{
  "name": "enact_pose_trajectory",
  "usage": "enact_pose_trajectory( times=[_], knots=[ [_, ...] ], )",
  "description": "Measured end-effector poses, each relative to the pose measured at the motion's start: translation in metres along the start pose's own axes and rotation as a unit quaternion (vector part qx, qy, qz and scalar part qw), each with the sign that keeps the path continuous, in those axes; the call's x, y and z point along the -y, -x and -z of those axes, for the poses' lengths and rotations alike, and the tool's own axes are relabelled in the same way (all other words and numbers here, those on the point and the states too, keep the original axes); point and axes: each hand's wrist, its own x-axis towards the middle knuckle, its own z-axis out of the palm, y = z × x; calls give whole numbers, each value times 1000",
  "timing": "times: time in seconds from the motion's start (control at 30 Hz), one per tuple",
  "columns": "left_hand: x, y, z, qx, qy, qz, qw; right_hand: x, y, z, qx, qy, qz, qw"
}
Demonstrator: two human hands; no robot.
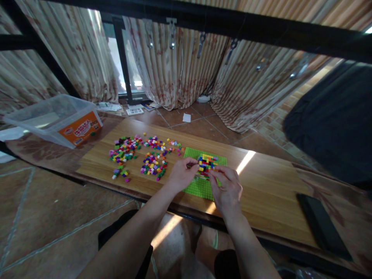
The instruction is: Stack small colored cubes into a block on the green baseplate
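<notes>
Slightly open left grip at bricks

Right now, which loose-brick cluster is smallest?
The front-left cluster, nearer the camera than the big left heap, well left of the green baseplate: it holds just a handful; the other clusters hold many more.

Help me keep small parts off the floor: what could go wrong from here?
Loose bricks are spread beside the left forearm; a sideways sweep might scatter them, perhaps over the near edge of the table. The left hand and right hand crowd around the brick build, so a bump could knock pieces loose. The green baseplate lies close to that edge, so a tug might slide it partly off.
</notes>
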Motion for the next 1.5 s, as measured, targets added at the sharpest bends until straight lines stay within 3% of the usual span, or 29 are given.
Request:
enact_pose_trajectory(
  times=[0.4,0.63,0.8,0.93,1.07,1.23,1.37,1.5],
  knots=[
    [1,2,0,3,-5,6,1000,0,2,-5,-31,-3,15,999],
    [-5,2,4,5,-1,12,1000,2,3,0,-30,-57,-52,997],
    [-2,-3,9,-16,5,-4,1000,0,-2,8,-104,-74,-123,984],
    [2,-8,17,-64,63,-3,996,10,-7,9,-147,-95,-131,976],
    [-3,-10,39,-149,138,18,979,36,-5,2,-74,-124,-78,987],
    [-10,-9,70,-250,230,53,939,62,5,-21,90,-159,-56,982],
    [-10,-5,83,-247,299,75,919,67,10,-42,168,-136,-53,975],
    [-10,-2,86,-230,327,83,913,66,9,-60,191,-96,-45,976]
  ],
)
